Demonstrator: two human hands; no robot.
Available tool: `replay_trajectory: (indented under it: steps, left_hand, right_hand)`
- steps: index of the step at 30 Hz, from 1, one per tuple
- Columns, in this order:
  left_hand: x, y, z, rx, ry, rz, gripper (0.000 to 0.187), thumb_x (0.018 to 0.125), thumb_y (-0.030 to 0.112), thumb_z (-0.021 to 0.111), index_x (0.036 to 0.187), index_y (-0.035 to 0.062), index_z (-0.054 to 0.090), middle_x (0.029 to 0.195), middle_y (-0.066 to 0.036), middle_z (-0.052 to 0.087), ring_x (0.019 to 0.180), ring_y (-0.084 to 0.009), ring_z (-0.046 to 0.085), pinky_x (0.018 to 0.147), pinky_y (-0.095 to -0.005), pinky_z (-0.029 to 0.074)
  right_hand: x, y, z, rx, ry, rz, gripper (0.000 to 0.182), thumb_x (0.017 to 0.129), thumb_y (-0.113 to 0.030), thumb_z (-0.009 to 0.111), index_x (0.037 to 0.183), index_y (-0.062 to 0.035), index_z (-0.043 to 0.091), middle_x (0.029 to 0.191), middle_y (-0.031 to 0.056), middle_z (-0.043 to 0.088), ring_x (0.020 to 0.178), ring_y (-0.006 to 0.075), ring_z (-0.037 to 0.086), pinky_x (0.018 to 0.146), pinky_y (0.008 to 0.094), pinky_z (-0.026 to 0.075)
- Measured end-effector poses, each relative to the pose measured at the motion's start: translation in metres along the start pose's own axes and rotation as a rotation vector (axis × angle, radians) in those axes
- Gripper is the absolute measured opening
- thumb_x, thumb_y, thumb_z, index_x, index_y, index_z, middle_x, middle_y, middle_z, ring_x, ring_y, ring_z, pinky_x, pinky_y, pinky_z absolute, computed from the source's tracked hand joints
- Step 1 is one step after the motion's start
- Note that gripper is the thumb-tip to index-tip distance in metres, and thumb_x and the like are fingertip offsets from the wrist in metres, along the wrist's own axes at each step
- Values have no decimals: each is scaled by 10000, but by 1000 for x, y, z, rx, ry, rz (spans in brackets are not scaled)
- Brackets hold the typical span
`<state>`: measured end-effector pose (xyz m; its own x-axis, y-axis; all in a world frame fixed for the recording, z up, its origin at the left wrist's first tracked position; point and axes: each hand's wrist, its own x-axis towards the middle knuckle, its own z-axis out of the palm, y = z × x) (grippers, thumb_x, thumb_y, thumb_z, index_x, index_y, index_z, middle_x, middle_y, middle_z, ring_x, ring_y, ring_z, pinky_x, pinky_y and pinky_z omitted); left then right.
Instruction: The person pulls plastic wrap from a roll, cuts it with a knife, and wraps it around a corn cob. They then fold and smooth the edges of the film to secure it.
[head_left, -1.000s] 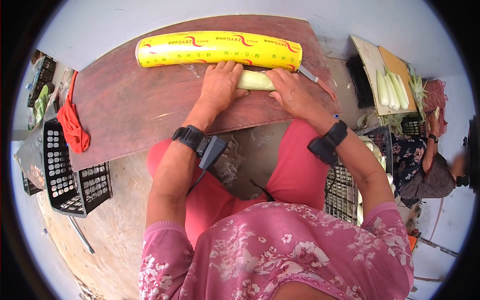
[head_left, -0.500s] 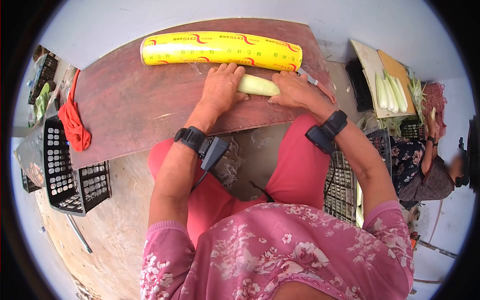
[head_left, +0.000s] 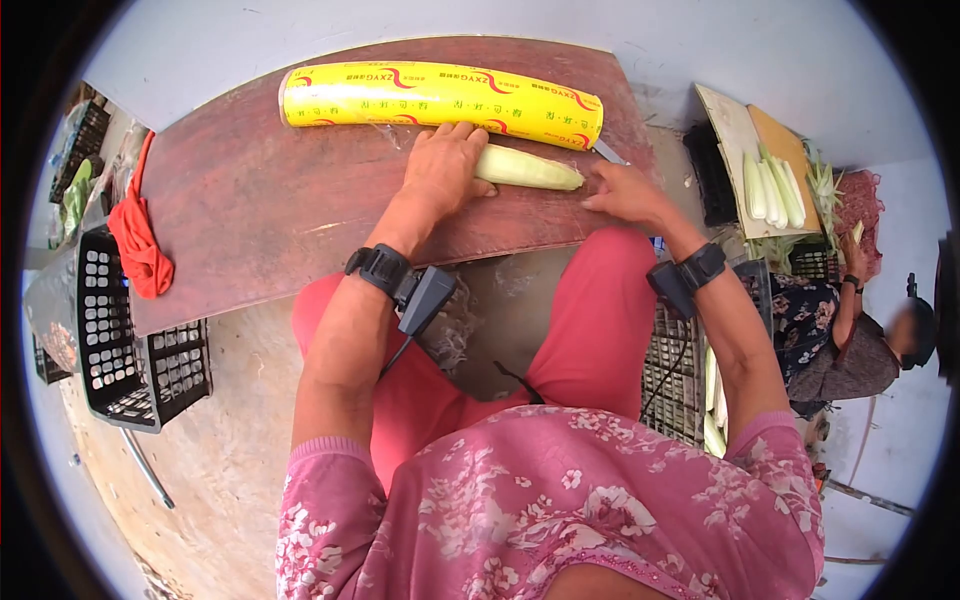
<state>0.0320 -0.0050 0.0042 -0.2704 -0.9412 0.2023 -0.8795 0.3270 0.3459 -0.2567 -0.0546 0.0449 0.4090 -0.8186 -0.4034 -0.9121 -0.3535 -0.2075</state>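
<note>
An ear of corn (head_left: 530, 168) in pale green husk lies across the reddish-brown table (head_left: 300, 210), pointed end to the right. My left hand (head_left: 447, 172) is wrapped over its left end and hides that part. Just beyond the pointed end, my right hand (head_left: 628, 192) is apart from the corn, its thumb and forefinger spread. A knife blade (head_left: 610, 153) shows beside the right fingers; the handle is hidden by that hand. Behind both hands rests a long yellow roll of cling film (head_left: 440, 100), with a bit of clear film at its lower edge.
A red cloth (head_left: 140, 245) hangs at the table's left edge above a black crate (head_left: 110, 330). Another crate (head_left: 675, 380) with corn stands by my right leg. Farther right, a co-worker (head_left: 850, 340) sits near a board (head_left: 735, 150) bearing several ears of corn.
My right hand has let go of the corn's pointed end and shifted right, over the knife's handle. The left hand keeps its hold on the corn.
</note>
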Motion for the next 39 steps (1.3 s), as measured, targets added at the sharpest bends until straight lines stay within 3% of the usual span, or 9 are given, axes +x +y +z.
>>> replay_trajectory:
  steps: [3, 9, 12, 15, 30, 33, 39]
  left_hand:
    - [1, 1, -2, 3, -15, -11, 613, 653, 326, 858, 1156, 88, 601, 1136, -74, 627, 1145, -271, 564, 944, -412, 437]
    - [1, -1, 0, -10, 22, 20, 581, 650, 325, 861, 1117, 93, 605, 1126, -68, 633, 1128, -273, 574, 924, -418, 443]
    - [0, 0, 2, 14, 69, 44, 563, 652, 322, 860, 1100, 95, 607, 1124, -70, 633, 1124, -273, 577, 914, -420, 446]
    - [0, 3, 1, 34, 39, 16, 543, 655, 328, 858, 1072, 91, 605, 1126, -76, 633, 1132, -270, 576, 903, -421, 449]
    - [-5, 18, -6, 0, -67, -103, 591, 682, 369, 849, 1124, 90, 573, 1124, -103, 644, 1116, -285, 590, 910, -443, 446]
    - [-5, 26, -8, 109, -132, -129, 616, 685, 402, 841, 1177, 114, 607, 1176, -74, 636, 1147, -249, 573, 927, -430, 432]
    - [-6, 54, -3, 511, -67, -208, 730, 670, 398, 853, 1273, 95, 574, 1180, -59, 592, 1159, -243, 543, 950, -435, 432]
  right_hand:
    - [-13, -10, -11, -218, 87, 114, 395, 828, -181, 731, 1117, 49, 591, 1066, 235, 633, 1014, 396, 609, 879, 447, 482]
    - [-2, -69, 9, -11, 532, -564, 442, 809, -169, 742, 1174, -20, 542, 1087, 183, 566, 1062, 360, 555, 878, 468, 449]
    - [18, -81, 41, -127, 454, -388, 534, 807, -183, 753, 1251, -48, 490, 1141, 147, 512, 1103, 326, 514, 902, 468, 411]
    - [33, -77, 52, -122, 457, -342, 557, 797, -210, 769, 1249, -58, 481, 1172, 143, 485, 1117, 324, 502, 904, 475, 387]
    - [23, -78, 28, -140, 201, -350, 395, 853, -228, 714, 1138, -48, 507, 1147, 150, 526, 1118, 330, 471, 908, 488, 335]
    - [20, -80, 23, -152, 154, -339, 395, 856, -239, 714, 1139, -56, 508, 1148, 143, 527, 1113, 329, 469, 897, 488, 329]
    - [23, -76, 22, -156, 165, -371, 393, 855, -241, 718, 1140, -65, 512, 1146, 136, 531, 1110, 326, 466, 891, 489, 329]
